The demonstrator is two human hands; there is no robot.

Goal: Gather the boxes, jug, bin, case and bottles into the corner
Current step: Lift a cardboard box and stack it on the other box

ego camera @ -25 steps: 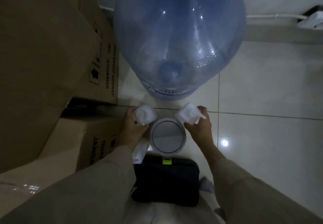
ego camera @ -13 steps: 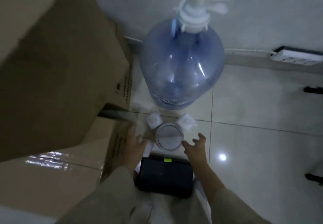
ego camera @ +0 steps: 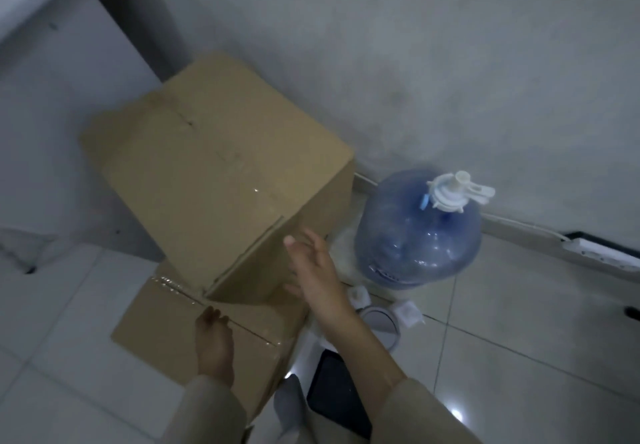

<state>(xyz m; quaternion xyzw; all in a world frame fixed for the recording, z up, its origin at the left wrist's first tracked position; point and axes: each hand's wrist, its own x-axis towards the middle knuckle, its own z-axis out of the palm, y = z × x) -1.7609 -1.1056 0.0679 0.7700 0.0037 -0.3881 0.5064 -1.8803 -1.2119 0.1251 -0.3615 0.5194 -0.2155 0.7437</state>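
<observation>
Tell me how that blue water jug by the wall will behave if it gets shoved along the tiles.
The jug looks nearly empty through its clear wall, so it is probably light for its bulk. On the glossy tile floor it would likely slide easily. Its pump top sits high, so a push near the neck might tip it; pushing low seems safer.

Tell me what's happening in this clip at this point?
A person is tidying things into a room corner. The upper cardboard box sits on a lower cardboard box. The left hand rests on the lower one; the right hand, open, reaches toward the upper one's near corner. The blue water jug, two small white bottles, a round bin and a dark case sit alongside.
</observation>
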